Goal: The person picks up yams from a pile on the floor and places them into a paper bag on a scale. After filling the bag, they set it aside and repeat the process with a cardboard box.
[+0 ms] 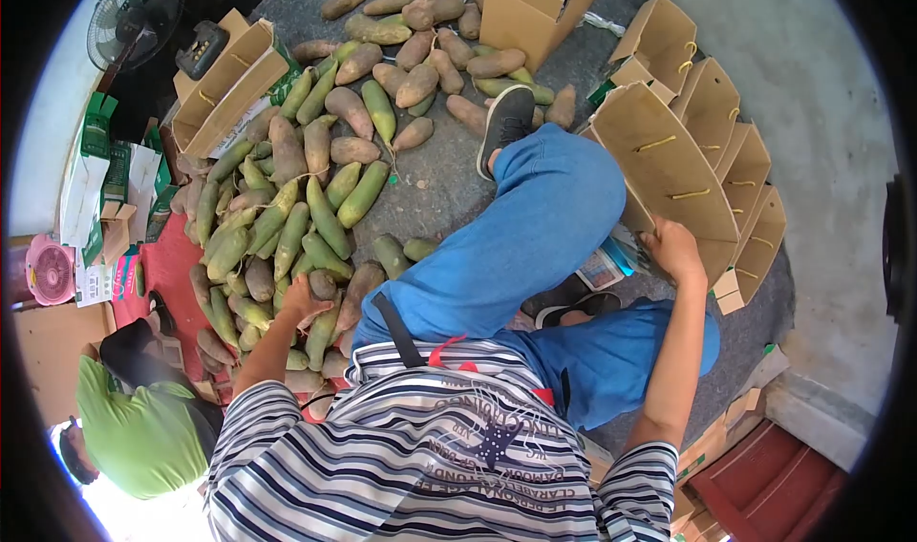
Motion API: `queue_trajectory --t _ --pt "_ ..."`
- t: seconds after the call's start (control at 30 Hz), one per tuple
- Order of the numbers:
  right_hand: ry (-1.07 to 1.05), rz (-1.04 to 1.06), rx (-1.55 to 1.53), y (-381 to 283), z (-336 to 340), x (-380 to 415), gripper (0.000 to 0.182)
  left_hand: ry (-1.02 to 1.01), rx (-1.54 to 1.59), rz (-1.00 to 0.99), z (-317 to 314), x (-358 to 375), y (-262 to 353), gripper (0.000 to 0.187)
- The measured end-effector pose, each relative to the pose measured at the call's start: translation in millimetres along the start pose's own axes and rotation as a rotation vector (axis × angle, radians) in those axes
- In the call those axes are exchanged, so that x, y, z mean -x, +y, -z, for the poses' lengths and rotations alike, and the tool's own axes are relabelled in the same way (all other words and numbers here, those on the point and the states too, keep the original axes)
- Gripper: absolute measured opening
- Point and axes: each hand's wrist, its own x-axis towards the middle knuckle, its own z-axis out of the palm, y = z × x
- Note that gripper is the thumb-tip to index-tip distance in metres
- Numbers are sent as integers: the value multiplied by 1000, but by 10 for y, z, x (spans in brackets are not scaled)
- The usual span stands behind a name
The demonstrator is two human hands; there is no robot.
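Note:
Among the green and brown elongated radishes heaped at the left, my left hand (302, 299) has its thumb and fingers around the end of a brownish radish (323, 285). My right hand (674, 248) is closed on the near edge of an open cardboard box (659, 150), its thumb on the inner side. A yellow cord handle shows inside this box, which leans at the right with its opening toward me. Partly hidden below the box and beside my knee are printed blue-and-white packages (604, 265).
More open cardboard boxes (750, 170) line the right side. Another box (525, 12) stands at the top, and one (224, 88) at the upper left beside a fan (134, 17). A person in a green shirt (143, 437) is at the lower left. Red furniture (764, 485) stands lower right.

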Motion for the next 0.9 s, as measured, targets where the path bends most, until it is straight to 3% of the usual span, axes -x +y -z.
queue_trajectory --t 0.13,0.27,0.4,0.47,0.67,0.73,0.8,0.9 --pt "21 32 11 69 -37 0 27 -4 -69 49 47 35 141 85" --pt "10 1 40 82 -89 -18 21 166 -24 -133 72 -31 333 83" --pt "27 2 33 86 -125 -8 20 351 341 -233 550 -145 1176 83" --pt "39 4 34 112 -154 -6 19 415 579 -444 804 -327 1565 82" --pt "47 6 32 116 -179 -9 17 833 795 -868 2036 -76 3299 84" --pt "39 -1 32 117 -163 -15 16 883 884 -1030 2361 223 3817 85" --pt "35 6 30 151 -180 -31 16 741 1103 -1247 2502 376 4293 86" --pt "12 -14 34 123 -158 -30 18 680 947 -1430 2530 506 4902 86"
